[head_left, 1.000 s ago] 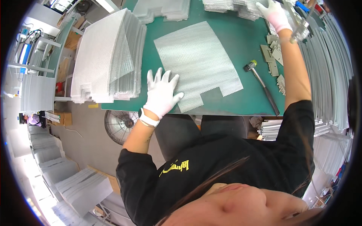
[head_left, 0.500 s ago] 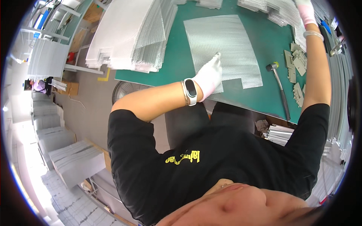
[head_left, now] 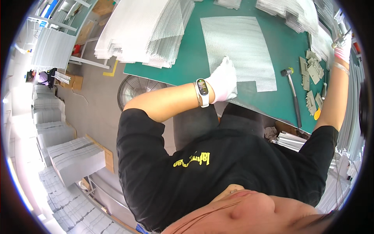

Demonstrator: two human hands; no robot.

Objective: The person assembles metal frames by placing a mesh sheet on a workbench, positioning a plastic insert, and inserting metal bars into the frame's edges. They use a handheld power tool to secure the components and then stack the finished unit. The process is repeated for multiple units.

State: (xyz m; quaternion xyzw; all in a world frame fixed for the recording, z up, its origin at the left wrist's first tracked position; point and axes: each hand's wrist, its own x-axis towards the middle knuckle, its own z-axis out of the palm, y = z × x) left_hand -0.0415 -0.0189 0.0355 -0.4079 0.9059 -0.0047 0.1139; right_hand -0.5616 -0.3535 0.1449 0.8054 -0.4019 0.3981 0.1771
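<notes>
The left hand (head_left: 224,78) is gloved in white, pinkish at the cuff, against a silver-grey sheet (head_left: 243,46) with a fine mesh pattern. Around it the surface (head_left: 269,105) is green. Beyond that hand's left, stacked sheets (head_left: 140,31) are whitish, mesh-patterned too; to its right, the hammer (head_left: 294,96) has a black handle and yellow-green tip. Plates (head_left: 314,71) near the right hand (head_left: 343,48) are greyish beige.

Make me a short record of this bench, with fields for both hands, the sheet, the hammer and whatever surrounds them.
Left hand: gloved left hand at the near left part of the mesh sheet; grip unclear
Right hand: gloved right hand at far right, partly hidden
Sheet: flat on green table, near edge notched
Hammer: hammer right of sheet, handle toward person
Left side: mesh stack
Right of hammer: grey plates
</notes>
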